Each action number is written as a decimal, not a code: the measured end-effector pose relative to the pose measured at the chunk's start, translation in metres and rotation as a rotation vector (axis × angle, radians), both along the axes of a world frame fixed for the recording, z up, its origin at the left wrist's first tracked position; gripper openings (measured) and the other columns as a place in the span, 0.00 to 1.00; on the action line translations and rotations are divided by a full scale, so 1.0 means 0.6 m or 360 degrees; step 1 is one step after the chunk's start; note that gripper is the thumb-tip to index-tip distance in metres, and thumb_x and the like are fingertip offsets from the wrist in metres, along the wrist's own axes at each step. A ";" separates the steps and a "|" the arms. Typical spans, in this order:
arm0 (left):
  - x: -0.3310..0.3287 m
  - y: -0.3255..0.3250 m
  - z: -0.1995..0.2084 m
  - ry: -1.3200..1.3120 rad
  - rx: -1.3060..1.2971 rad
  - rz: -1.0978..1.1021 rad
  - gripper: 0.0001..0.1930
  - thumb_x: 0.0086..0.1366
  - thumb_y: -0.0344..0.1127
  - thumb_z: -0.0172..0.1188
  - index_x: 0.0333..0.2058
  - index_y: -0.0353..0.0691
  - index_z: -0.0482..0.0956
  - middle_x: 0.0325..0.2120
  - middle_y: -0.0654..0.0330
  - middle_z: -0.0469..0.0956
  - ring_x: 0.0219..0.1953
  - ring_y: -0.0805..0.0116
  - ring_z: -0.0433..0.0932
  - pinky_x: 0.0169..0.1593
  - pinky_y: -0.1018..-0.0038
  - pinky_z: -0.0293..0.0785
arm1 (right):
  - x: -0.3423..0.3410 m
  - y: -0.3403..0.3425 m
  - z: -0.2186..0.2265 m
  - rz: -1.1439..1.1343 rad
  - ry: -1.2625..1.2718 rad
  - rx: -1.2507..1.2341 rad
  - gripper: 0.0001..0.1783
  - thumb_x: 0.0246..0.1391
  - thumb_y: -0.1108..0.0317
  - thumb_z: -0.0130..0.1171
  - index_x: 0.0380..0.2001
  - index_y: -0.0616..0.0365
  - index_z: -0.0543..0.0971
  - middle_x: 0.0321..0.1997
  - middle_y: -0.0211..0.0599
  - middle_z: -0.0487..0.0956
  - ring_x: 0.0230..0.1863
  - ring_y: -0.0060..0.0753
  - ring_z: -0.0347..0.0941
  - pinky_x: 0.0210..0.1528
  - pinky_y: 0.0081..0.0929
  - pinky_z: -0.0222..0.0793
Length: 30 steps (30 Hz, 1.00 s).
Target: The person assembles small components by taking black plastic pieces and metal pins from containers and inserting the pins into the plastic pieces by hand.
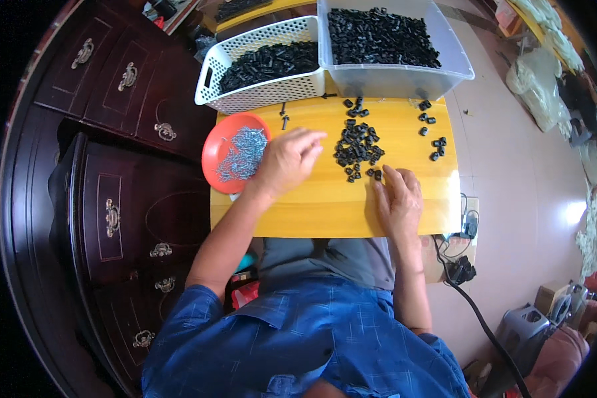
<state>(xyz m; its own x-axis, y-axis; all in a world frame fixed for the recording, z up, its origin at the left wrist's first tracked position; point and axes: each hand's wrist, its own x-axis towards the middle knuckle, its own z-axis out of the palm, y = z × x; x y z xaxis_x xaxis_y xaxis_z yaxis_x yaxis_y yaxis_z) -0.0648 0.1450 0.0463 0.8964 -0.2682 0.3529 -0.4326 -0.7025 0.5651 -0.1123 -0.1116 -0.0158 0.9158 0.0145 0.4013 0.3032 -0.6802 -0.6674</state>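
A leftward swing of your left hand [289, 162] could spill screws [245, 151] from the red bowl [213, 149], while your right hand [400, 198] sits beside black pieces [358, 144] on the table [298, 215], either grip unclear to me.

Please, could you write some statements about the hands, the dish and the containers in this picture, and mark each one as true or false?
1. The round orange-red plastic dish holds small silvery metal pieces. True.
2. The white perforated plastic basket stands right of the translucent rectangular plastic bin. False: it stands left of the bin.
3. The right hand is beside small black pieces on the yellow tabletop. True.
4. The left hand is inside the basket. False: it is over the tabletop, at the dish's right side.
5. The bin is empty. False: it contains many black pieces.
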 end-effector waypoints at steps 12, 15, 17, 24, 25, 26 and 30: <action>0.073 -0.089 -0.047 -0.0267 0.0056 -0.0038 0.10 0.63 0.31 0.63 0.43 0.36 0.83 0.30 0.54 0.82 0.28 0.57 0.82 0.34 0.66 0.78 | 0.016 -0.003 -0.009 0.0009 0.0067 -0.0205 0.12 0.53 0.64 0.67 0.39 0.52 0.79 0.40 0.38 0.78 0.43 0.48 0.76 0.43 0.41 0.74; 0.131 -0.126 -0.055 -0.0265 0.0249 0.0008 0.10 0.64 0.36 0.63 0.42 0.39 0.84 0.30 0.53 0.83 0.31 0.51 0.83 0.36 0.61 0.79 | 0.010 -0.010 -0.008 0.0042 0.0017 -0.0142 0.12 0.52 0.66 0.68 0.38 0.53 0.77 0.38 0.38 0.78 0.42 0.47 0.76 0.42 0.41 0.74; 0.162 -0.151 -0.061 -0.0278 0.0311 0.0020 0.11 0.64 0.37 0.63 0.42 0.40 0.84 0.30 0.53 0.83 0.32 0.51 0.83 0.36 0.61 0.80 | 0.008 -0.016 -0.014 0.0059 0.0024 -0.0092 0.12 0.52 0.68 0.68 0.38 0.54 0.77 0.37 0.39 0.78 0.41 0.47 0.76 0.42 0.41 0.74; 0.231 -0.195 -0.091 -0.0184 0.0688 0.0120 0.07 0.64 0.39 0.62 0.34 0.44 0.84 0.29 0.55 0.84 0.32 0.51 0.84 0.35 0.56 0.81 | 0.012 -0.022 -0.017 0.0136 0.0224 0.0193 0.13 0.52 0.73 0.66 0.40 0.56 0.77 0.35 0.40 0.79 0.34 0.43 0.78 0.39 0.37 0.74; 0.235 -0.196 -0.095 -0.0185 0.0710 0.0126 0.07 0.64 0.39 0.62 0.33 0.44 0.83 0.28 0.55 0.84 0.32 0.51 0.84 0.35 0.55 0.81 | 0.013 -0.022 -0.016 0.0138 0.0228 0.0195 0.13 0.52 0.73 0.66 0.40 0.56 0.77 0.35 0.40 0.79 0.34 0.43 0.78 0.39 0.37 0.74; 0.237 -0.199 -0.096 -0.0178 0.0711 0.0124 0.07 0.64 0.39 0.62 0.33 0.44 0.83 0.28 0.55 0.84 0.32 0.51 0.84 0.35 0.55 0.81 | 0.015 -0.022 -0.013 0.0124 0.0215 0.0286 0.13 0.52 0.74 0.66 0.41 0.57 0.78 0.35 0.40 0.79 0.33 0.41 0.78 0.38 0.35 0.74; 0.241 -0.203 -0.095 -0.0136 0.0667 0.0167 0.06 0.63 0.38 0.62 0.32 0.44 0.84 0.28 0.54 0.84 0.31 0.50 0.84 0.36 0.55 0.81 | 0.018 -0.026 -0.004 0.0134 0.0180 0.0444 0.13 0.52 0.76 0.65 0.42 0.58 0.79 0.35 0.40 0.79 0.29 0.37 0.78 0.33 0.31 0.74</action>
<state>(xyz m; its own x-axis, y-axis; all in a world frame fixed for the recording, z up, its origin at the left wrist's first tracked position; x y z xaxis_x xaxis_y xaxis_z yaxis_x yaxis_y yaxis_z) 0.0799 0.0235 -0.0108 0.8987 -0.3131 0.3070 -0.3796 -0.9060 0.1871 -0.1015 -0.1269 -0.0182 0.9552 -0.0044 0.2959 0.2637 -0.4416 -0.8576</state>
